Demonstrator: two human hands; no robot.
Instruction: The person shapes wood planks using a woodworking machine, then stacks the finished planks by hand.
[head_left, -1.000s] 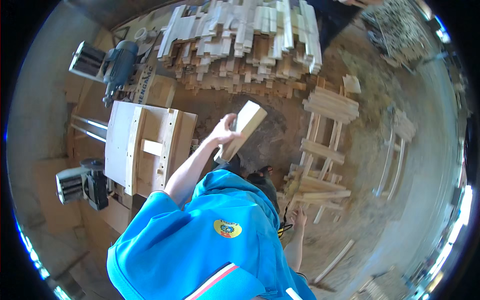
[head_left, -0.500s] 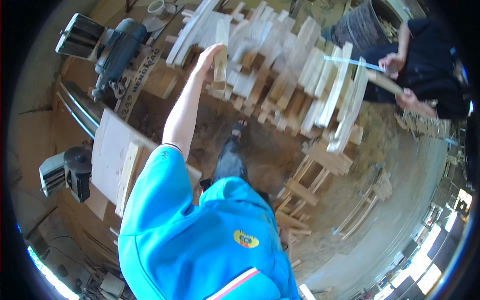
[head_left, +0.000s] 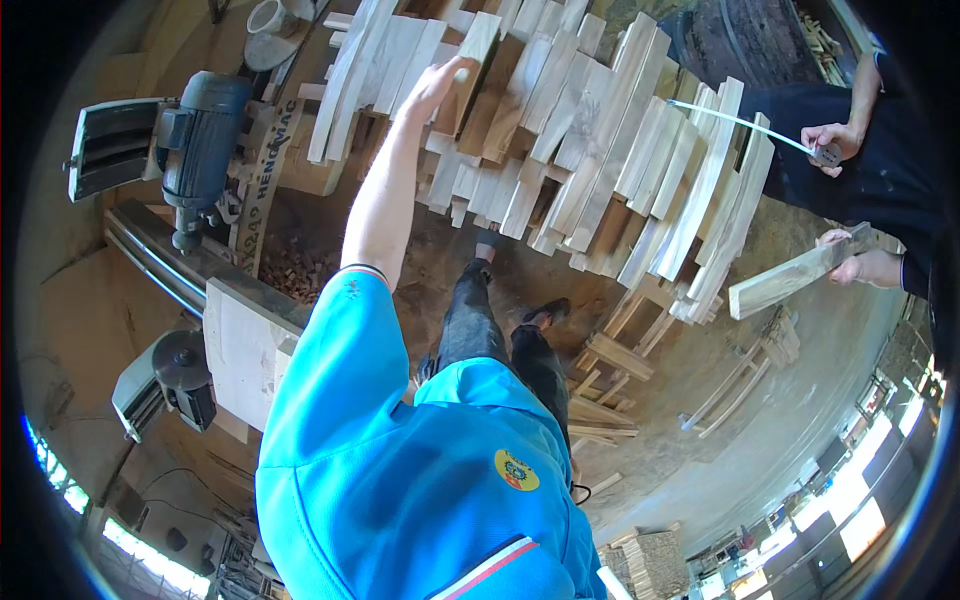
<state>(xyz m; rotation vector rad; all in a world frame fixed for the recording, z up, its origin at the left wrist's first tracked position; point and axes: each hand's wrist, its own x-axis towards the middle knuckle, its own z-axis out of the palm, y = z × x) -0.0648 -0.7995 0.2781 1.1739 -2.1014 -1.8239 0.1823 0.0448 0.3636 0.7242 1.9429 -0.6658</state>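
Left hand [head_left: 432, 90] is gripping a wood block [head_left: 464, 98], upper left-centre of frame, thumb and fingers closing to its width, likely steadying it against the plank stack [head_left: 575, 130]. Stack ends are staggering, probably loose piling. Right hand isn't showing; can't tell its opening. Co-worker [head_left: 835, 205], right side, is holding a tape measure [head_left: 827, 155] and a plank [head_left: 795, 278].

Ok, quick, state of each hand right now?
Left hand: closed, holding a wooden block at the lumber stack.
Right hand: out of view, cannot tell.
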